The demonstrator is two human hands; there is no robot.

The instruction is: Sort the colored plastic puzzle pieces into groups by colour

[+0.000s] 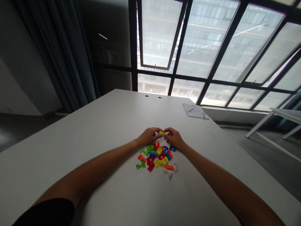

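Between my two hands, just beyond a loose pile, is a small yellow plastic block. My left hand pinches it from the left side, thumb and fingertips closed. From the right, my right hand grips the same block with closed fingertips. The pile of plastic building blocks lies nearer to me on the table: a blue block, a red block, a green block, an orange block, a white block and several more. The block's exact shape is partly hidden by my fingers.
The long white table reaches toward the windows. Papers with pens lie at its far right, and two dark round discs sit near the far edge. Another white table stands at the right; a dark curtain hangs left.
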